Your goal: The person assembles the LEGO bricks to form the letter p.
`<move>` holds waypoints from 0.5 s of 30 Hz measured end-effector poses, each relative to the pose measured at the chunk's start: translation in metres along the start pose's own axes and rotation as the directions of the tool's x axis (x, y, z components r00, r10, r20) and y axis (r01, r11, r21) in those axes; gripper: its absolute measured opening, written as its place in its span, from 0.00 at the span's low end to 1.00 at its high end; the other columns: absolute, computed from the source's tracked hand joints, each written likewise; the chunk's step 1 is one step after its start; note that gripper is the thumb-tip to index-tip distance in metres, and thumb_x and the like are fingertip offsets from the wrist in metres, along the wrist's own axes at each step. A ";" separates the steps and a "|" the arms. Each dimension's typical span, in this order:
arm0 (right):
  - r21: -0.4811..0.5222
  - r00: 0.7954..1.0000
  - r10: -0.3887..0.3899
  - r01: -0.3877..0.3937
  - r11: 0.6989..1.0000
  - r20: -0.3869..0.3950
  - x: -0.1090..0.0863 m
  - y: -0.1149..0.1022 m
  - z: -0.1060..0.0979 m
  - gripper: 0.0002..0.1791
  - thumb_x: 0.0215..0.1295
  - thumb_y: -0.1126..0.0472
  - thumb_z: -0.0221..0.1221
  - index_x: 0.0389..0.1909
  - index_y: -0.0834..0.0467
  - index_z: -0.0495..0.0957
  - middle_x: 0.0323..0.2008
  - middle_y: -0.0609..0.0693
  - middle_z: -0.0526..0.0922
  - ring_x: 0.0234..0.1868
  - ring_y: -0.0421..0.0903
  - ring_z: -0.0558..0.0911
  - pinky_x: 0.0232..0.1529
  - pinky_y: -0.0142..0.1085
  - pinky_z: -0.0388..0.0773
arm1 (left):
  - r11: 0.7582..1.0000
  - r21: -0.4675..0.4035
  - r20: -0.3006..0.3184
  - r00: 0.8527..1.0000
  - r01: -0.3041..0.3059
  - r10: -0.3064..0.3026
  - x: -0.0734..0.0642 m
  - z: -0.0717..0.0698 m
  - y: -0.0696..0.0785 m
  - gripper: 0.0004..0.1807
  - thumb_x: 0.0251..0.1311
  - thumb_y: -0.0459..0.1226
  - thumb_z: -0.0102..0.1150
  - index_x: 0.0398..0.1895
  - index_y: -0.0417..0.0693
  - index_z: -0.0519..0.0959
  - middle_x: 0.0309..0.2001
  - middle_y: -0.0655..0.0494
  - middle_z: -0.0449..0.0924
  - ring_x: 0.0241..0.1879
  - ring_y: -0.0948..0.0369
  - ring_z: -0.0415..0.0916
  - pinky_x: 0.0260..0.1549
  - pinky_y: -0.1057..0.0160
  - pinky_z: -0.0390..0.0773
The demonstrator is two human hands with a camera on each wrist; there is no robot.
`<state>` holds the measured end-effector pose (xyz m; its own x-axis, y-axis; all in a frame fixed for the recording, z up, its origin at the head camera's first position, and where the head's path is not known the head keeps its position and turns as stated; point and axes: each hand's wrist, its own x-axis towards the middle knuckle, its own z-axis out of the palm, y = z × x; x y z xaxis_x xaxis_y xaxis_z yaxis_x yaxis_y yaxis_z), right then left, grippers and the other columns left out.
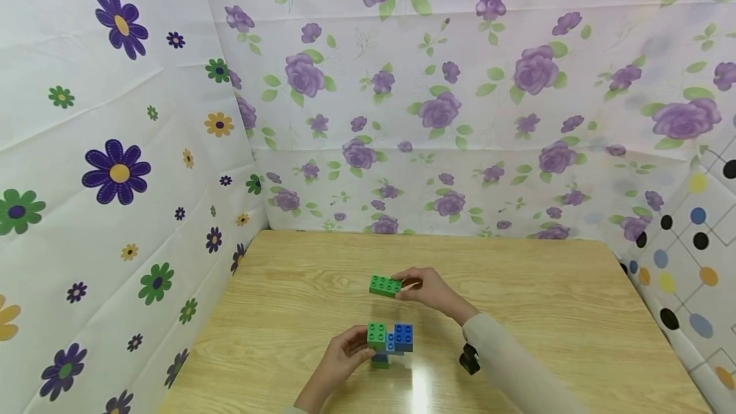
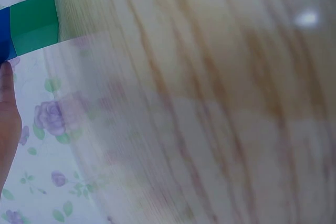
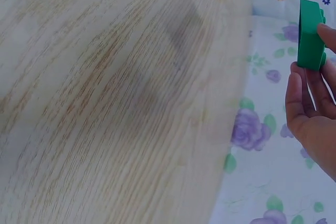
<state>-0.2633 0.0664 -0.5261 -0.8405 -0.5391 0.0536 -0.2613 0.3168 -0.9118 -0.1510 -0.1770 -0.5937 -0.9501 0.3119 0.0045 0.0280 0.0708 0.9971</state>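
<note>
My left hand (image 1: 338, 358) holds a small stack of toy building bricks near the table's front, thumb and fingers at its left side. On top of it sit a light green brick (image 1: 376, 332), a light blue brick (image 1: 390, 342) and a dark blue brick (image 1: 404, 337). A green brick (image 2: 34, 24) forms the bottom, with blue above it. Farther back, my right hand (image 1: 430, 291) pinches a separate green brick (image 1: 384, 286) by its right end, studs up, apart from the stack. The right wrist view shows this green brick (image 3: 311, 35) between thumb and fingers.
Under both hands is a wood-grain table (image 1: 517, 286). A purple-flowered sheet (image 1: 439, 110) hangs behind it, with patterned sheets at left and right. A black wrist device (image 1: 469, 360) sits by the right sleeve (image 1: 512, 363).
</note>
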 end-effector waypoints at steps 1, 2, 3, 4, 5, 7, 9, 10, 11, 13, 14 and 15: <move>-0.002 1.000 -0.001 0.001 1.000 0.005 0.000 0.002 0.000 0.21 0.62 0.59 0.66 0.56 0.58 0.78 0.52 0.54 0.79 0.49 0.53 0.79 0.43 0.37 0.83 | 1.000 0.003 0.000 1.000 -0.002 0.002 0.000 0.000 0.000 0.23 0.59 0.36 0.64 0.58 0.45 0.75 0.55 0.47 0.77 0.54 0.62 0.75 0.55 0.67 0.76; 0.001 1.000 -0.002 0.002 1.000 0.012 0.000 0.004 0.000 0.22 0.61 0.58 0.66 0.56 0.56 0.78 0.52 0.53 0.79 0.49 0.52 0.79 0.43 0.36 0.83 | 1.000 0.005 0.002 1.000 -0.010 0.010 0.000 0.000 0.000 0.23 0.59 0.37 0.64 0.58 0.44 0.75 0.55 0.47 0.77 0.54 0.61 0.75 0.55 0.67 0.76; 0.010 1.000 -0.002 0.002 1.000 0.018 -0.001 0.004 -0.001 0.22 0.61 0.57 0.66 0.56 0.55 0.78 0.52 0.53 0.79 0.49 0.53 0.79 0.42 0.36 0.83 | 1.000 0.005 0.002 1.000 -0.011 0.011 0.000 0.000 0.000 0.23 0.59 0.37 0.64 0.58 0.44 0.75 0.55 0.47 0.77 0.54 0.61 0.75 0.55 0.66 0.76; 0.023 1.000 -0.003 0.002 1.000 0.026 -0.002 0.004 -0.001 0.22 0.61 0.57 0.66 0.56 0.55 0.78 0.52 0.52 0.79 0.49 0.53 0.79 0.42 0.36 0.83 | 1.000 0.005 0.004 1.000 -0.013 0.013 0.000 0.000 0.000 0.23 0.59 0.37 0.64 0.58 0.44 0.74 0.55 0.47 0.77 0.54 0.61 0.75 0.55 0.66 0.76; 0.032 0.999 -0.003 0.002 0.999 0.034 -0.004 0.003 -0.002 0.22 0.61 0.57 0.66 0.56 0.54 0.78 0.52 0.52 0.79 0.49 0.54 0.79 0.42 0.35 0.83 | 1.000 0.006 0.005 1.000 -0.015 0.015 0.000 0.000 0.000 0.23 0.59 0.37 0.64 0.58 0.43 0.74 0.55 0.47 0.77 0.54 0.61 0.75 0.55 0.66 0.76; 0.042 0.999 -0.013 0.011 0.999 0.047 -0.007 0.000 -0.003 0.22 0.61 0.56 0.66 0.56 0.54 0.78 0.52 0.52 0.79 0.49 0.55 0.79 0.42 0.35 0.83 | 1.000 0.004 0.005 1.000 -0.014 0.014 0.000 0.000 0.001 0.23 0.59 0.37 0.64 0.58 0.44 0.74 0.55 0.47 0.77 0.54 0.61 0.75 0.55 0.66 0.76; 0.046 0.998 -0.028 0.025 0.999 0.059 -0.011 -0.005 -0.004 0.22 0.61 0.56 0.66 0.56 0.55 0.78 0.52 0.53 0.79 0.49 0.56 0.79 0.42 0.34 0.82 | 1.000 -0.001 0.005 1.000 -0.007 0.007 -0.001 0.000 0.001 0.23 0.59 0.37 0.64 0.58 0.44 0.74 0.55 0.47 0.77 0.54 0.61 0.75 0.55 0.67 0.76; 0.046 0.997 -0.037 0.034 0.998 0.065 -0.012 -0.007 -0.004 0.22 0.61 0.56 0.66 0.56 0.56 0.78 0.52 0.53 0.79 0.49 0.56 0.79 0.43 0.34 0.82 | 1.000 -0.003 0.005 1.000 -0.007 0.007 -0.001 0.000 0.002 0.23 0.59 0.37 0.64 0.58 0.44 0.74 0.55 0.47 0.77 0.54 0.61 0.75 0.55 0.67 0.76; 0.045 0.996 -0.047 0.044 0.998 0.069 -0.014 -0.009 -0.005 0.22 0.61 0.56 0.66 0.56 0.57 0.78 0.52 0.53 0.79 0.50 0.57 0.78 0.43 0.33 0.82 | 1.000 -0.006 0.004 1.000 -0.006 0.006 -0.001 0.000 0.002 0.23 0.59 0.37 0.64 0.59 0.44 0.74 0.55 0.47 0.77 0.54 0.61 0.75 0.55 0.67 0.76; 0.042 0.995 -0.069 0.066 0.997 0.078 -0.018 -0.013 -0.006 0.22 0.61 0.57 0.66 0.56 0.57 0.78 0.52 0.53 0.79 0.50 0.59 0.78 0.44 0.33 0.82 | 1.000 -0.009 0.005 1.000 -0.007 0.007 -0.001 0.000 0.002 0.23 0.60 0.37 0.64 0.59 0.44 0.74 0.55 0.47 0.77 0.55 0.61 0.75 0.55 0.67 0.76; 0.040 0.994 -0.074 0.071 0.997 0.083 -0.020 -0.015 -0.006 0.22 0.61 0.57 0.66 0.56 0.57 0.78 0.52 0.53 0.79 0.51 0.59 0.78 0.44 0.33 0.81 | 1.000 -0.009 0.007 1.000 -0.010 0.010 -0.001 0.000 0.002 0.23 0.60 0.37 0.64 0.59 0.43 0.74 0.55 0.47 0.77 0.55 0.61 0.75 0.55 0.67 0.76; 0.037 0.993 -0.079 0.076 0.996 0.086 -0.022 -0.017 -0.006 0.22 0.61 0.57 0.66 0.56 0.57 0.78 0.52 0.52 0.79 0.51 0.58 0.78 0.45 0.32 0.81 | 1.000 -0.008 0.008 1.000 -0.013 0.014 -0.001 0.000 0.001 0.24 0.60 0.37 0.64 0.59 0.43 0.74 0.55 0.47 0.77 0.55 0.61 0.75 0.55 0.66 0.76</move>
<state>-0.2437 0.0778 -0.5095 -0.7732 -0.6278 0.0898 -0.3065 0.2460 -0.9195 -0.1498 -0.1769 -0.5924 -0.9471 0.3205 0.0174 0.0382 0.0587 0.9975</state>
